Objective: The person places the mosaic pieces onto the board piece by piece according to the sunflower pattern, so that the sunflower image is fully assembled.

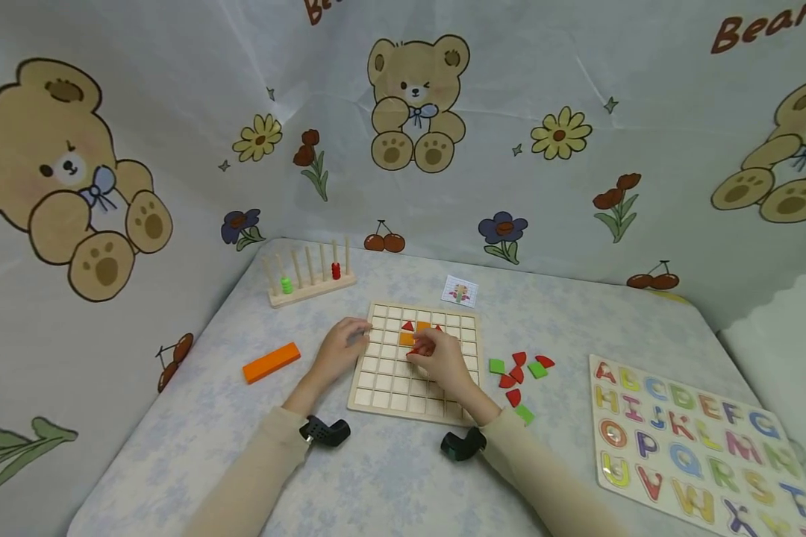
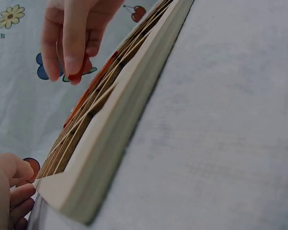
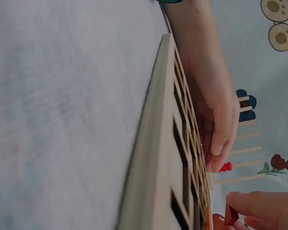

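Note:
A square wooden grid board (image 1: 379, 399) lies in the middle of the table. My right hand (image 1: 443, 363) is over its centre and pinches a small red piece (image 3: 232, 210) between thumb and finger; the piece's full outline is partly hidden. Beside that hand, orange squares (image 1: 407, 339) and a red piece (image 1: 408, 326) sit in the grid, with another red one partly covered. At the board's left edge my left hand (image 1: 339, 347) rests its fingers on the frame, loosely bent, as the left wrist view shows the fingers (image 2: 20, 168) touching the board's corner.
Loose red quarter-round pieces (image 1: 513, 397) and green squares (image 1: 496, 365) lie right of the board. A picture card (image 1: 460, 291) is behind it. A peg rack (image 1: 312, 289) stands back left, near an orange bar (image 1: 272, 363). An alphabet board (image 1: 701, 447) lies at right.

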Demonstrator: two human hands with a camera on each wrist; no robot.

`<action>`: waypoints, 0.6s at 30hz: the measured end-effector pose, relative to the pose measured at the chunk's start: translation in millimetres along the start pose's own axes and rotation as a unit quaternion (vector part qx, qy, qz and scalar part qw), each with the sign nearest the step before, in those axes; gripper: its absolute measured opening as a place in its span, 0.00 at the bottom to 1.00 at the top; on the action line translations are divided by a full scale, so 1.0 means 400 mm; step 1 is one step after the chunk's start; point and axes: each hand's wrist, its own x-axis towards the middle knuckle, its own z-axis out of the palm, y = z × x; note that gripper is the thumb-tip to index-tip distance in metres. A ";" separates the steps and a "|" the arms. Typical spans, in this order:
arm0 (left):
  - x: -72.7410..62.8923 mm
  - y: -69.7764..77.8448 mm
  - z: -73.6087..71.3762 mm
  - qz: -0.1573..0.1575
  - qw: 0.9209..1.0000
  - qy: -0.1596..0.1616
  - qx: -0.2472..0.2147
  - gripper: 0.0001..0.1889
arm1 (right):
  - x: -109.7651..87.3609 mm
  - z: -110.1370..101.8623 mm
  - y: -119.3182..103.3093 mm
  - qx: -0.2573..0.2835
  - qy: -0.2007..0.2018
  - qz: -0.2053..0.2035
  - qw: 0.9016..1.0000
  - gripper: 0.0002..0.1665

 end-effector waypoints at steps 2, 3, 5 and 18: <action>0.001 -0.001 0.002 -0.002 1.000 -0.001 0.000 0.16 | 0.012 0.021 0.001 -0.003 0.005 0.000 1.000 0.18; 0.001 -0.001 0.002 -0.003 1.000 -0.001 0.000 0.16 | 0.016 0.027 0.001 -0.001 0.007 0.003 1.000 0.19; 0.001 0.000 0.006 -0.006 1.000 -0.001 -0.002 0.16 | 0.018 0.032 0.004 0.002 0.011 0.008 1.000 0.19; 0.001 0.006 0.003 -0.012 1.000 0.002 0.003 0.16 | 0.008 0.032 0.009 0.020 -0.006 0.005 1.000 0.22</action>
